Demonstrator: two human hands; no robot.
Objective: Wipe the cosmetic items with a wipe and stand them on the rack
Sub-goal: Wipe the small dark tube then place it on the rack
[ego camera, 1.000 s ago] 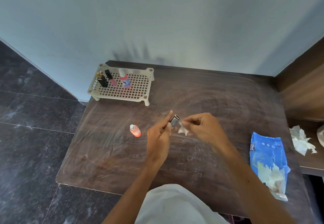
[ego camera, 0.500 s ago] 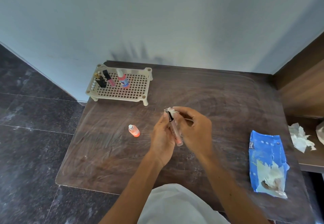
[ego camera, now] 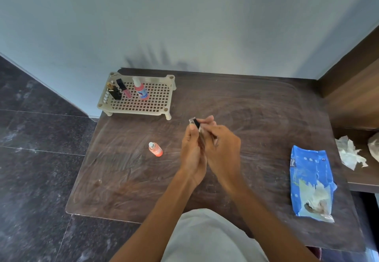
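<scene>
**Rack [ego camera: 131,111] at the far left corner, cosmetic tube [ego camera: 196,123] gripped to its right**

The cream rack stands on the dark worktop [ego camera: 256,108]. At the rack's left end stand a black bottle with a gold cap [ego camera: 114,93], a pink gloss tube [ego camera: 124,89] and, just right of them, a pink spray bottle [ego camera: 142,90]. In front of the rack, apart from it on the person's side, a small orange bottle [ego camera: 155,150] sits on the worktop. Further right, in front of the rack's front right leg, the left hand [ego camera: 191,153] curls its fingers round the cosmetic tube, whose black cap pokes out above the thumb. The right hand [ego camera: 224,151] meets it from the other side, fingers [ego camera: 207,119] closed on the tube by the cap. The view is blurred here, so I cannot tell whether a wipe lies between them. Far right of the rack, a blue wipe pack [ego camera: 307,171] lies torn open. Past it, crumpled white wipes [ego camera: 348,155] rest on a lower shelf [ego camera: 363,181].
</scene>
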